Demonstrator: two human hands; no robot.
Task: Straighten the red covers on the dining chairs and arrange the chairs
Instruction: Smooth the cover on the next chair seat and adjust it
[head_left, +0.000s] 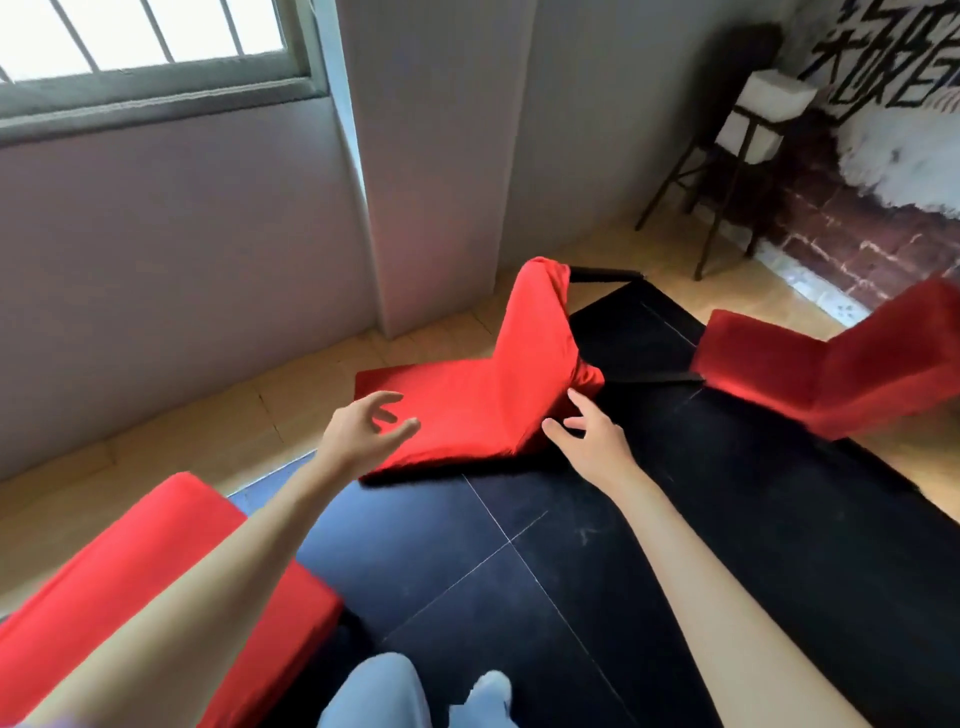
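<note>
Both my arms reach out over the black floor (519, 597) toward the middle chair (467, 410). Its red cover (535, 343) lies smooth on the seat but is bunched and twisted up the backrest, leaving part of the black frame bar (605, 274) bare at the top. My left hand (363, 431) hovers at the seat's near left edge, fingers spread and curled, holding nothing; can't tell if it touches the cloth. My right hand (587, 436) is open too, fingertips at the loose fold of cover at the seat's right corner, touching or just short of it, no grip. Second red-covered chair (831, 374) stands to the right, near the brick wall (857, 244). Third red chair (156, 597) sits bottom left, under my left forearm. A stool (763, 109) stands by the far wall, well apart.
</note>
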